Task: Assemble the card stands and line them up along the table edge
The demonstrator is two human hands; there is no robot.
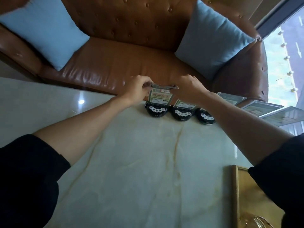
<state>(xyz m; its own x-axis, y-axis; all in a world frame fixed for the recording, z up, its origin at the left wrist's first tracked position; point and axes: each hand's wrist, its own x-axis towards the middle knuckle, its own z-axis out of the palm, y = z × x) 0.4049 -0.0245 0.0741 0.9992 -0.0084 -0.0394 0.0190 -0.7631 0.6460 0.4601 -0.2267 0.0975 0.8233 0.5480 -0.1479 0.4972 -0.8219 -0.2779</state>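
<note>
Three black rounded bases with white buttons stand in a row at the far edge of the marble table (131, 162). The leftmost base (156, 111) carries an upright clear card panel (160, 97) with a green and white card. My left hand (137, 87) pinches the panel's top left corner and my right hand (189, 87) pinches its top right corner. The middle base (181, 114) also holds a card panel. My right forearm partly hides the third base (206, 118).
Several loose clear card panels (261, 107) lie flat at the table's far right. A brown leather sofa (131, 63) with two blue cushions sits just behind the table edge. A gold-framed wooden tray (243, 195) occupies the near right corner. A window is at the right.
</note>
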